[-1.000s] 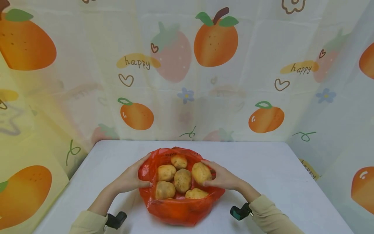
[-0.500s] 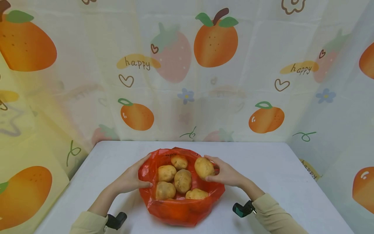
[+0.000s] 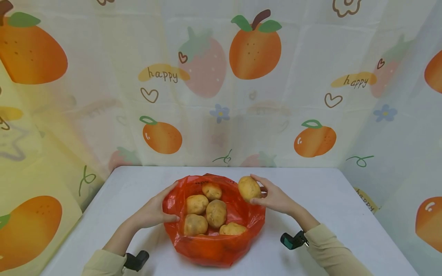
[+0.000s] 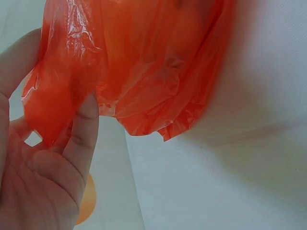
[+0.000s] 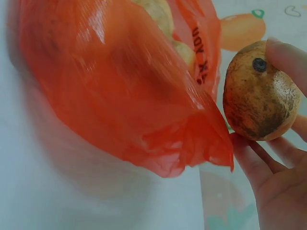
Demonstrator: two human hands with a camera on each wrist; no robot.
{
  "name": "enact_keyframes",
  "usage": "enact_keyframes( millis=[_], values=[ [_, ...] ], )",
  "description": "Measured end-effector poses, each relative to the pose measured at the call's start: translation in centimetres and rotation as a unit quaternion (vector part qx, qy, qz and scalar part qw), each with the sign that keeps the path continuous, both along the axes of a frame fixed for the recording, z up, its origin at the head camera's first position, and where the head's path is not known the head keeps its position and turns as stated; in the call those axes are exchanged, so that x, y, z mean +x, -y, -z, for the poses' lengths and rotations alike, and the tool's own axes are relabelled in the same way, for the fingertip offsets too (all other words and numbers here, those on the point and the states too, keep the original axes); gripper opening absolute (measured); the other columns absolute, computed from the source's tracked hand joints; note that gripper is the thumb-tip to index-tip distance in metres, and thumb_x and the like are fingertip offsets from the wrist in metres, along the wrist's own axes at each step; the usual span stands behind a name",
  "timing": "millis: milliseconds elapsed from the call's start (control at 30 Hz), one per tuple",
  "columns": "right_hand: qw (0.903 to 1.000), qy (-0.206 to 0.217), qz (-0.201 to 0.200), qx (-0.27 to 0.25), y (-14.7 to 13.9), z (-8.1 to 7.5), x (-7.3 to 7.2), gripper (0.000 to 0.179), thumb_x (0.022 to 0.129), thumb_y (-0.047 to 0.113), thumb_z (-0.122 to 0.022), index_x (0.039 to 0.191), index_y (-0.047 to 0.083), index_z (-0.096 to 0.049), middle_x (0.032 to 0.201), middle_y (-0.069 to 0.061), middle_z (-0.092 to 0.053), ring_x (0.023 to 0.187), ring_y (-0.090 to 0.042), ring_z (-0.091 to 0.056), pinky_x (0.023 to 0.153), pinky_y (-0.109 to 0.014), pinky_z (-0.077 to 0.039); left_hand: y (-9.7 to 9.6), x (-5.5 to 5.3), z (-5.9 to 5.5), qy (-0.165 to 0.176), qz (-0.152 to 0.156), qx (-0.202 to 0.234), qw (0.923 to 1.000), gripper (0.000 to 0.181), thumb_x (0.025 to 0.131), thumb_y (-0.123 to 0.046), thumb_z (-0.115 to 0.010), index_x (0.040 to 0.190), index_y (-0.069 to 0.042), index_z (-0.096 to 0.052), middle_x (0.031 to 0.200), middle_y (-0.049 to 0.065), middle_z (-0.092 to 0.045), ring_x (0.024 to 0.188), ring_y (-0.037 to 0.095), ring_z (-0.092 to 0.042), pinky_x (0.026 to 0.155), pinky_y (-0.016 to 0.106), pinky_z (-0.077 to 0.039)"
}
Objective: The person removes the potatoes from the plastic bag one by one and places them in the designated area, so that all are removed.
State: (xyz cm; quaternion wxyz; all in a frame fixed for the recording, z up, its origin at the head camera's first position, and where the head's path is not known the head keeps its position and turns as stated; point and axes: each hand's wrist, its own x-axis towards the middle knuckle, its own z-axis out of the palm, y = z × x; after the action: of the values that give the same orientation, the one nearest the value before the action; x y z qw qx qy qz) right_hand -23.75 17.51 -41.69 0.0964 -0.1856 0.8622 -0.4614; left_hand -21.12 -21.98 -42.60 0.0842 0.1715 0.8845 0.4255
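Note:
An open red plastic bag (image 3: 214, 249) stands on the table with several potatoes inside, one brownish potato (image 3: 216, 213) in the middle. My left hand (image 3: 153, 209) grips the bag's left rim; in the left wrist view the thumb and fingers of that hand (image 4: 53, 177) pinch the red film. Over the bag's right rim, my right hand (image 3: 276, 195) holds a potato (image 3: 249, 188) between thumb and fingers. Seen from the right wrist, this potato (image 5: 259, 93) has a dark spot and brown patches, and is just beside the bag's edge (image 5: 211, 129).
The bag rests on a white table (image 3: 304, 184). Behind it hangs a fruit-print curtain (image 3: 221, 134), which also runs along both sides. A small black device (image 3: 136, 260) is worn on the left wrist and another black device (image 3: 293, 240) on the right.
My right hand has lifted the potato from inside the bag, up and to the right, to the bag's right rim. The left hand has stayed nearly still on the bag.

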Motion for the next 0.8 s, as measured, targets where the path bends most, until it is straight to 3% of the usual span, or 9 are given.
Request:
enact_keyframes(
  millis=[533, 800],
  values=[
    [0.9991, -0.010, 0.041, -0.011, -1.7, 0.4, -1.5, 0.081, 0.080, 0.025, -0.071, 0.146, 0.011, -0.024, 0.144, -0.019, -0.030, 0.117, -0.041, -0.047, 0.083, -0.041, -0.053, 0.1, 0.1, -0.1, -0.016, 0.016, -0.006, 0.9997, 0.099, 0.069, -0.025, -0.080, 0.147, -0.018, -0.020, 0.147, 0.015, -0.029, 0.125, 0.039, -0.040, 0.087, 0.046, -0.050],
    [0.9982, -0.009, 0.059, 0.002, -2.1, 1.0, -2.3, 0.083, 0.080, 0.031, -0.071, 0.146, 0.010, -0.023, 0.145, -0.019, -0.029, 0.119, -0.041, -0.045, 0.083, -0.040, -0.053, 0.1, 0.1, -0.2, -0.006, 0.006, -0.008, 0.9999, 0.099, 0.069, -0.025, -0.080, 0.148, -0.020, -0.020, 0.147, 0.012, -0.030, 0.125, 0.037, -0.040, 0.087, 0.044, -0.050]
  ],
)
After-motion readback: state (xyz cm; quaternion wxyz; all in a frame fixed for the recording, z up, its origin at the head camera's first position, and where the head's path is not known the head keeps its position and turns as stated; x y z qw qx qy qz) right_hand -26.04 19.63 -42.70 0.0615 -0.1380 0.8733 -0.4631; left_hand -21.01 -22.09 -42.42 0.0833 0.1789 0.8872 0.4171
